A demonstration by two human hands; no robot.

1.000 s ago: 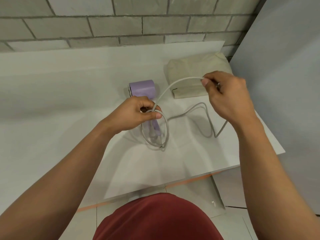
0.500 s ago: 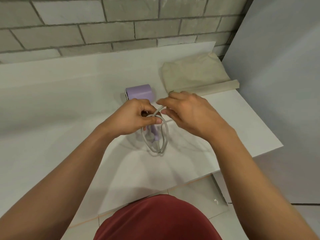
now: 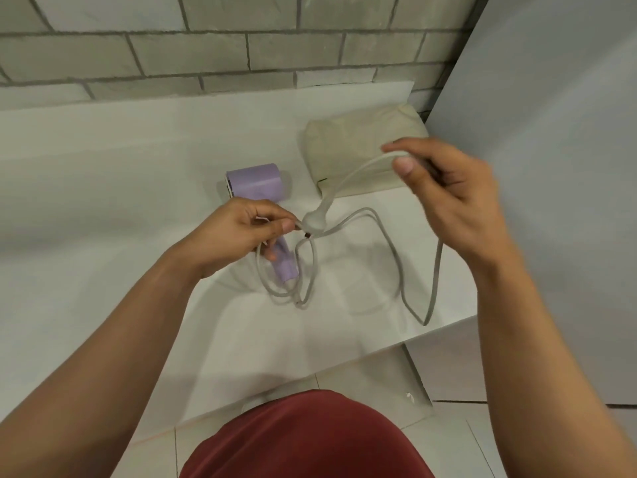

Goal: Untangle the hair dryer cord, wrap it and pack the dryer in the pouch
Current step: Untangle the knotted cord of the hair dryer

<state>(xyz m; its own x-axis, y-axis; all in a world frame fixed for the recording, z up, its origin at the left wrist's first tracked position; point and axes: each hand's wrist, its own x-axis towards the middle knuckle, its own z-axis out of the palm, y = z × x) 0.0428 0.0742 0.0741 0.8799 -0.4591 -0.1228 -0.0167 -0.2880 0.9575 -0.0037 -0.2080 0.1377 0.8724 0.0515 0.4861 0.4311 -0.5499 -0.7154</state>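
Note:
A lilac hair dryer (image 3: 256,182) lies on the white counter (image 3: 120,188), its handle pointing toward me. The grey cord (image 3: 393,250) hangs in loops in front of it. My left hand (image 3: 241,232) pinches gathered loops of cord over the dryer's handle, and the plug (image 3: 315,219) dangles just right of its fingertips. My right hand (image 3: 448,194) is raised to the right, holding a strand of the cord between thumb and fingers. A long loop sags from it down onto the counter. A beige fabric pouch (image 3: 351,146) lies behind, against the right wall.
A grey brick wall (image 3: 241,43) runs along the back of the counter. A plain grey panel (image 3: 551,132) closes the right side. The counter's front edge drops off to a tiled floor (image 3: 448,426) below. My red shirt fills the bottom of the view.
My right hand has gone from beside the left hand up and to the right, drawing out a strand of cord. The plug now hangs near the left fingertips. The left hand stays over the handle.

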